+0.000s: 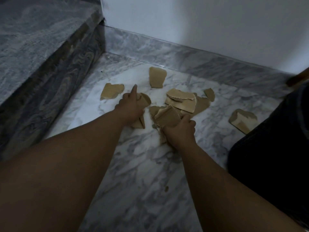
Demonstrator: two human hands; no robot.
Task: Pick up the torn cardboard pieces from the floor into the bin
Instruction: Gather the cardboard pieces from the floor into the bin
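Several torn tan cardboard pieces lie on the white marble floor (143,164). My left hand (130,106) grips a folded cardboard piece (144,100), with its index finger pointing forward. My right hand (181,129) is closed around a bunch of cardboard pieces (167,117). Loose pieces remain around them: one at the left (112,92), one leaning near the skirting (157,77), a stacked heap (183,101) in the middle, and one at the right (243,120). No bin can be recognised.
A grey marble stair step (41,52) rises on the left. A white wall (200,22) with a marble skirting (184,54) closes the back. A dark shape (274,139) stands at the right edge. A small cardboard crumb (166,188) lies near me.
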